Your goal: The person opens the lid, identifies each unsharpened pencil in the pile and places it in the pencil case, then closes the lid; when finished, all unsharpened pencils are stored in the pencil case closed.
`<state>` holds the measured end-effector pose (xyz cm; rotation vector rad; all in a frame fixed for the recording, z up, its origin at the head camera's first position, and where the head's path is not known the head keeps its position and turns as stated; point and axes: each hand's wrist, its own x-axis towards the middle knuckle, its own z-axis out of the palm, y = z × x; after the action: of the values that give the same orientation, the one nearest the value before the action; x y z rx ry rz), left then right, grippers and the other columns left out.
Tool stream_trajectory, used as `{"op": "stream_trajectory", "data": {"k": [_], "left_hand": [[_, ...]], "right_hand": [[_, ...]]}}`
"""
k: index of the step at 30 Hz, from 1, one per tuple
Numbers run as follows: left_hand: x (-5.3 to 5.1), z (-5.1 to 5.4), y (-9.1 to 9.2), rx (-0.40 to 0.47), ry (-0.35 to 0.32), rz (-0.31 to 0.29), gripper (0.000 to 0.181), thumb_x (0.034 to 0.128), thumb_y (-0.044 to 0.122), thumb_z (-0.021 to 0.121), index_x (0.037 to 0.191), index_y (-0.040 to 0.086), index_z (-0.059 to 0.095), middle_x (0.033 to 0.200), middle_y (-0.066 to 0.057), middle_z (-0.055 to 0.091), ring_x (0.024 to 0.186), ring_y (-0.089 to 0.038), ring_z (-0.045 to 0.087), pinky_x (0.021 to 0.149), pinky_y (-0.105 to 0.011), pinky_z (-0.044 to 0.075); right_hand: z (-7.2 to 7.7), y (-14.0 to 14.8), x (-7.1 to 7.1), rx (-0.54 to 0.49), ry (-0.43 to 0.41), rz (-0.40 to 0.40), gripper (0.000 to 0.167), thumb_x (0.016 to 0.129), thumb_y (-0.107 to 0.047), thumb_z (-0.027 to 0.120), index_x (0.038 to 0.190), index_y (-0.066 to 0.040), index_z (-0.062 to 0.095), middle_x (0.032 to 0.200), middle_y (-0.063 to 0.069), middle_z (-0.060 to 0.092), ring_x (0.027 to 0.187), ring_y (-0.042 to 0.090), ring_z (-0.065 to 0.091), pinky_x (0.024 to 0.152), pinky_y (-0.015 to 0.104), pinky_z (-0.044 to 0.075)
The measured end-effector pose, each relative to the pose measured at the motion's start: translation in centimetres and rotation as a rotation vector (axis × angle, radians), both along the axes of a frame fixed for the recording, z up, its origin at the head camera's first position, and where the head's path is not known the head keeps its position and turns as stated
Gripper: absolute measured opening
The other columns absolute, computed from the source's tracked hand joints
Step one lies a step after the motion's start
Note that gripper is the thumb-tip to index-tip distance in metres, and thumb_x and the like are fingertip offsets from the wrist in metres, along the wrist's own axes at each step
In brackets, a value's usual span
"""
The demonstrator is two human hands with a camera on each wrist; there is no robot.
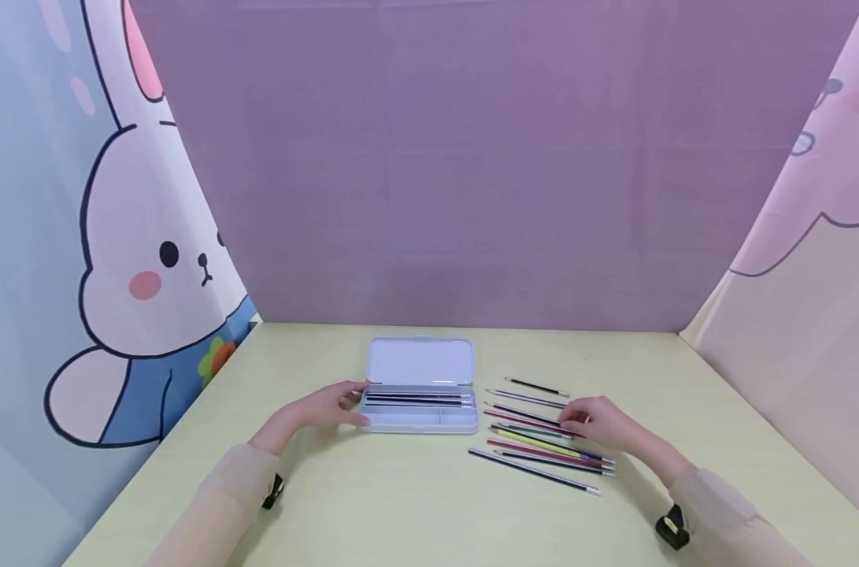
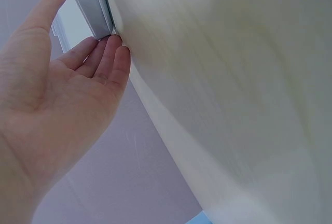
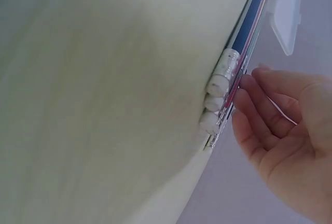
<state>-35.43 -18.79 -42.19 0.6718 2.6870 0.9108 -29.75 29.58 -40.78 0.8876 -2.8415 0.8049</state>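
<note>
A translucent white pencil case point(image 1: 420, 431) lies with its lid point(image 1: 420, 361) raised at the back. Several dark striped pencils point(image 1: 418, 400) rest in its rear compartment. My left hand point(image 1: 327, 405) grips the case's left end, thumb at the front corner and fingers farther back. Beside the case, several loose pencils point(image 1: 535, 471) are spread, striped, red, yellow and green. My right hand point(image 1: 599, 424) pinches at the eraser end of a dark pencil point(image 1: 521, 413) among them. In the right wrist view, its curled fingers point(image 3: 254, 115) hide the exact contact, near white erasers point(image 3: 218, 85).
The pale wooden table point(image 1: 372, 504) runs back to a purple cloth point(image 1: 436, 157). Cartoon-printed curtains point(image 1: 153, 220) hang at both sides. A short black pencil point(image 1: 537, 386) lies farthest back, and a long striped pencil point(image 1: 535, 471) lies nearest the front.
</note>
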Motion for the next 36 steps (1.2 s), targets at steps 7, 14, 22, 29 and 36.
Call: {"op": "stream_trajectory", "data": {"k": [7,14,22,29,36], "left_hand": [[-0.1,0.1,-0.1,0.003,-0.008,0.001,0.078,0.0802,0.037,0.073,0.141,0.002,0.039,0.131,-0.018,0.051,0.118,-0.032,0.05,0.099,-0.047,0.043],[-0.2,0.2,0.0,0.011,-0.001,-0.007,0.078,0.0801,0.036,0.073,0.141,0.001,0.039,0.131,-0.018,0.051,0.117,-0.032,0.05,0.099,-0.047,0.044],[-0.2,0.0,-0.1,0.019,-0.011,-0.008,0.08,0.0801,0.036,0.073,0.141,0.0,0.037,0.13,-0.02,0.051,0.116,-0.033,0.051,0.099,-0.048,0.043],[-0.3,-0.2,-0.1,0.022,-0.002,-0.012,0.079,0.08,0.034,0.074,0.141,-0.001,0.037,0.13,-0.02,0.051,0.116,-0.033,0.051,0.098,-0.047,0.044],[-0.2,-0.1,-0.1,0.025,-0.002,-0.005,0.079,0.0798,0.034,0.074,0.141,-0.001,0.037,0.131,-0.02,0.051,0.116,-0.033,0.051,0.098,-0.048,0.043]], "right_hand": [[-0.4,0.0,0.1,0.018,0.002,0.005,0.006,0.086,-0.003,0.063,0.089,-0.004,0.068,0.08,-0.001,0.066,0.07,0.0,0.054,0.062,0.02,0.049],[-0.9,0.2,-0.2,0.026,0.004,-0.011,0.007,0.085,-0.001,0.063,0.088,-0.004,0.068,0.081,0.001,0.065,0.072,0.001,0.055,0.064,0.02,0.05],[-1.3,0.3,-0.5,0.059,0.041,-0.066,0.006,0.082,-0.004,0.065,0.086,-0.006,0.07,0.08,-0.001,0.062,0.069,0.0,0.052,0.062,0.02,0.049],[-1.2,0.2,-0.2,0.077,0.038,-0.13,0.004,0.082,-0.01,0.069,0.083,-0.008,0.073,0.076,-0.004,0.058,0.067,0.003,0.048,0.06,0.021,0.045],[-1.3,0.2,-0.3,0.106,0.05,-0.154,0.006,0.083,-0.013,0.069,0.082,-0.009,0.072,0.077,-0.006,0.058,0.067,0.003,0.047,0.06,0.022,0.044]]}}
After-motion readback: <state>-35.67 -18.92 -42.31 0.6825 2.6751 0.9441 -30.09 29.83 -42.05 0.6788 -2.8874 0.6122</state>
